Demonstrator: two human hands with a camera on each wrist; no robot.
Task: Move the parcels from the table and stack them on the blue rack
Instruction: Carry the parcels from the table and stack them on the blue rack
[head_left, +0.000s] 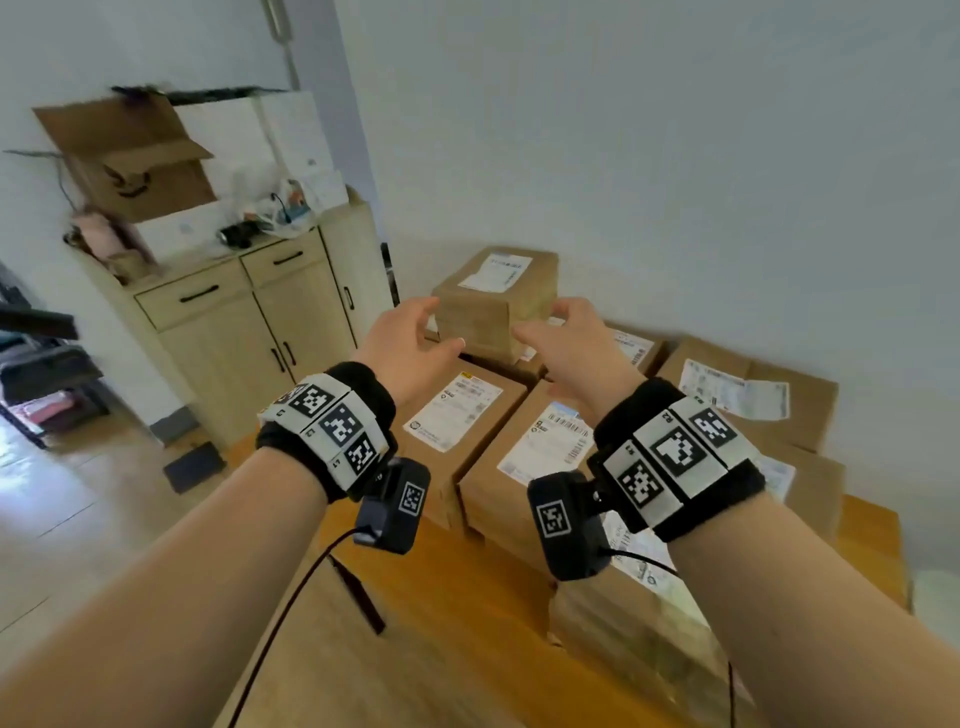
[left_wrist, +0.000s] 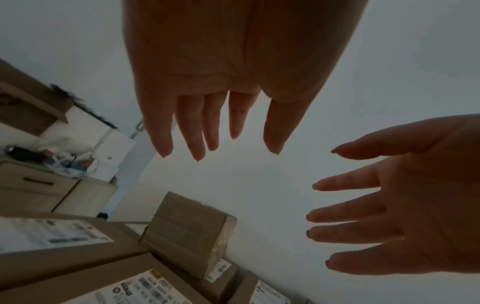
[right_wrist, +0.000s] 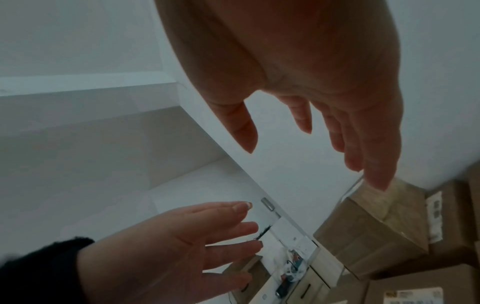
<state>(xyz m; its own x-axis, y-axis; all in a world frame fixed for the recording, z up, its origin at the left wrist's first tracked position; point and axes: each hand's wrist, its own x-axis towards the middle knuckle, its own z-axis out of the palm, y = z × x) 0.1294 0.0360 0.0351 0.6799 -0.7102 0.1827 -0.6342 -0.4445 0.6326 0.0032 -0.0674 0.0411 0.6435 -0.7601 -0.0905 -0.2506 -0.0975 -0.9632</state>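
Note:
Several brown cardboard parcels with white labels lie on the wooden table (head_left: 441, 613). A smaller parcel (head_left: 493, 296) sits on top of the pile at the back, also seen in the left wrist view (left_wrist: 187, 232) and the right wrist view (right_wrist: 369, 232). My left hand (head_left: 410, 338) and right hand (head_left: 566, 338) reach toward it from either side, fingers spread and apart from it. Both hands are empty, as the left wrist view (left_wrist: 207, 127) and the right wrist view (right_wrist: 324, 131) show. The blue rack is out of view.
A light wooden cabinet (head_left: 249, 332) stands left of the table, with an open cardboard box (head_left: 135, 156) and clutter on top. A white wall runs behind the parcels. Dark shelves (head_left: 36, 364) stand at the far left over a tiled floor.

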